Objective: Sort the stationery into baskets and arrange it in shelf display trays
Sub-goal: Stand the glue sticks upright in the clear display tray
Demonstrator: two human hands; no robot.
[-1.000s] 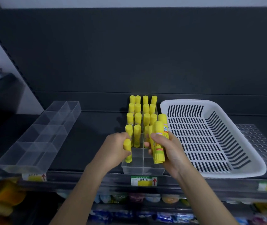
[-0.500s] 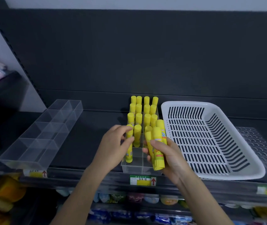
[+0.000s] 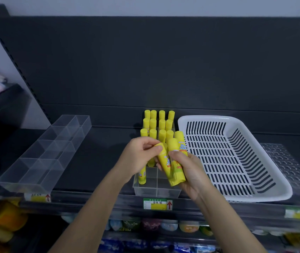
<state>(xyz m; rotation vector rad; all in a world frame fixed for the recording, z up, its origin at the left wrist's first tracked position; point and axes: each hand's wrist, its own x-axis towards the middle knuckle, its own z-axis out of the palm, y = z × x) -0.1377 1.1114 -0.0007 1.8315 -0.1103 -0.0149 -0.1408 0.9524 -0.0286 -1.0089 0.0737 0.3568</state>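
Several yellow glue sticks (image 3: 159, 125) stand upright in a clear divided display tray (image 3: 156, 189) on the dark shelf. My right hand (image 3: 191, 170) grips a bunch of three glue sticks (image 3: 175, 161) above the tray's front compartments. My left hand (image 3: 138, 157) pinches the cap end of the leftmost stick of that bunch (image 3: 162, 154). One glue stick (image 3: 142, 177) stands in a front left compartment, just below my left hand. A white slotted basket (image 3: 236, 196) with nothing in it sits right of the tray.
A second clear divided tray (image 3: 41, 161) lies at the left of the shelf. A clear dimpled tray (image 3: 289, 165) sits behind the basket at the right. Price labels (image 3: 157, 204) run along the shelf's front edge, with more goods on the shelf below.
My left hand let go of the glue stick it set into the front left compartment, then moved right and up to pinch a stick in my right hand's bunch.
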